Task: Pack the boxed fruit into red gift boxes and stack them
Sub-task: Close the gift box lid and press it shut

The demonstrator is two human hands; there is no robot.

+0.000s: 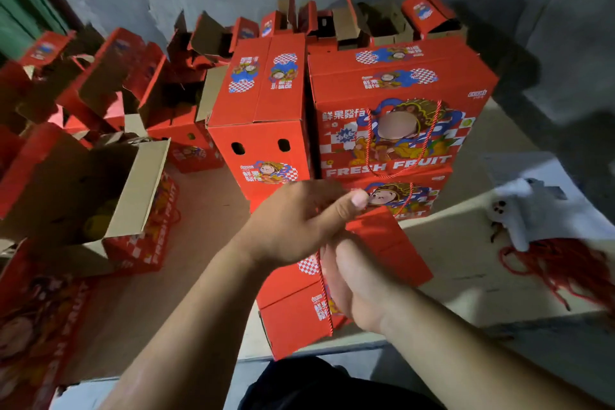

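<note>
A closed red gift box (299, 316) lies tilted in front of me on the cardboard-covered floor. My left hand (299, 223) pinches its upper edge, thumb pressed on the red flap. My right hand (352, 283) grips the box's side where a red cord handle (324, 296) runs down. Behind it stands a stack of closed red gift boxes (396, 130) printed "FRESH FRUIT", with another closed box (263, 116) upright beside it. An open gift box (100, 196) at left shows yellow-green fruit (96, 223) inside.
Several open, empty red boxes (139, 76) crowd the back and left against a grey wall. A white glove (529, 210) and a bundle of red cords (562, 266) lie at right. Another printed box (36, 319) lies at lower left.
</note>
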